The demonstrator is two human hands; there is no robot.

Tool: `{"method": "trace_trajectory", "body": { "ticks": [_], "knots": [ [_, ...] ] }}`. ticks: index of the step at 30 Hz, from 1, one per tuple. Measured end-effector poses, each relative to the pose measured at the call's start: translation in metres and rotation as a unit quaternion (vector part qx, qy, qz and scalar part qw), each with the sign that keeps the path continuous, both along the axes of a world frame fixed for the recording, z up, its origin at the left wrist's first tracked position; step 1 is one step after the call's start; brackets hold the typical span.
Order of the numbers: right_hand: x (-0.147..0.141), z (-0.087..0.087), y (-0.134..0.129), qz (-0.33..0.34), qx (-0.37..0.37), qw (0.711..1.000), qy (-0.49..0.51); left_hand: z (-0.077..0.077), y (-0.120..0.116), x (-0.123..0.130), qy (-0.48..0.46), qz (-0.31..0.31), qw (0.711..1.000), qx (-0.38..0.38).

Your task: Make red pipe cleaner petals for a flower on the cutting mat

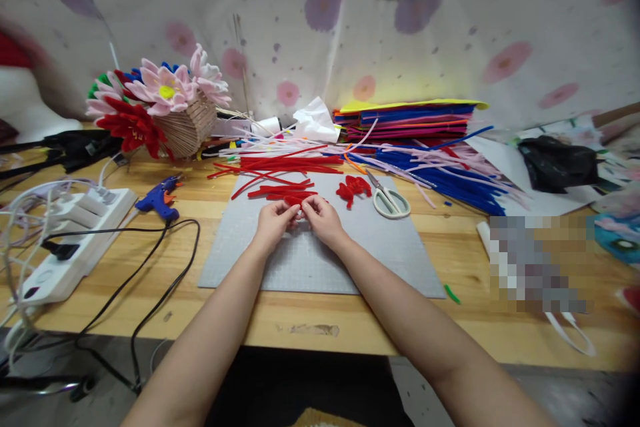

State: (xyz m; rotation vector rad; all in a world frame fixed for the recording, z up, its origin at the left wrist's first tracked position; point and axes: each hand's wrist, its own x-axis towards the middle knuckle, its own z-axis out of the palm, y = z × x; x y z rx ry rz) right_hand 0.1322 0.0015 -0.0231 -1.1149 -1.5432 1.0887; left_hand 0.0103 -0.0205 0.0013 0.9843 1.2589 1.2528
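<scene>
Above the grey cutting mat [310, 273], my left hand [274, 227] and my right hand [324, 221] meet, fingertips pinched close together. Between them is a red fuzzy pipe cleaner [293, 200], largely covered by the fingers; its exact shape cannot be made out. Just beyond the hands lie cut red pipe cleaners [273, 191], and longer red ones [295, 163] stretch across the mat's far edge. To the right rests a small heap of bent red pipe-cleaner pieces [354, 189]. Beside it are scissors [391, 203] with pale handles.
A blue glue gun [160, 199] and a white power strip [83, 243] with trailing cords occupy the left. Behind stands a woven basket [187, 123] of fuzzy flowers. Blue pipe cleaners [465, 187] and a coloured stack [410, 121] lie at the back right, near a black bag [557, 163].
</scene>
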Motion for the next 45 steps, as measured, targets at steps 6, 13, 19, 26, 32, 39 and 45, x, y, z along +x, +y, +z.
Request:
{"method": "trace_trajectory", "body": {
  "ticks": [6,13,19,26,32,39,45],
  "knots": [
    [-0.001,0.002,-0.002,0.095,-0.038,0.994,-0.027,-0.001,-0.001,0.001,-0.013,0.029,0.998,0.048],
    [-0.001,0.007,0.001,0.090,-0.100,0.989,0.054,-0.006,0.002,-0.002,-0.009,0.025,0.997,0.068],
    [0.001,0.003,0.002,0.133,-0.087,0.987,0.014,-0.003,0.000,-0.002,-0.009,-0.021,1.000,0.010],
    [-0.002,0.011,-0.001,0.155,-0.117,0.977,0.091,0.001,0.005,-0.007,-0.092,0.034,0.994,-0.037],
    [-0.004,0.009,-0.003,0.161,-0.119,0.974,0.108,0.005,0.005,-0.011,-0.104,0.015,0.994,-0.032],
    [-0.003,0.006,-0.002,0.132,-0.103,0.982,0.091,0.004,0.003,-0.011,-0.053,-0.004,0.999,-0.002],
    [-0.006,0.011,-0.002,0.116,-0.106,0.982,0.102,0.003,0.004,-0.009,-0.076,0.001,0.996,0.040]
  ]
}}
